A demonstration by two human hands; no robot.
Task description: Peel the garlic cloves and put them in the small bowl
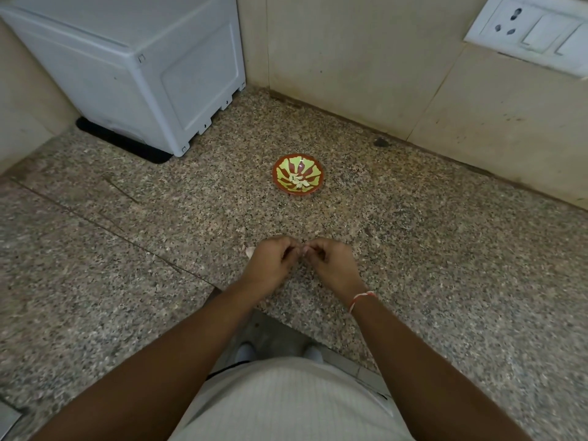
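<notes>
Head view: both hands meet over the counter [413, 249] just below centre, fingertips together. The left hand [270, 262] has its fingers curled in tight, and so does the right hand [331, 265]; between their tips they pinch a small pale thing, most likely a garlic clove [304, 249], though it is too small and too hidden to be sure. Another clove [250, 250] lies on the counter at 9 o'clock from the left hand, just beside its knuckles. The bowl [280, 183] sits at 12 o'clock from the hands, well apart, with several peeled cloves [297, 182] in its bottom. A white box [143, 74] stands at 10 o'clock against the wall, and a socket plate [534, 30] is on the wall at 2 o'clock. A red-and-white thread [361, 299] circles the right wrist.
</notes>
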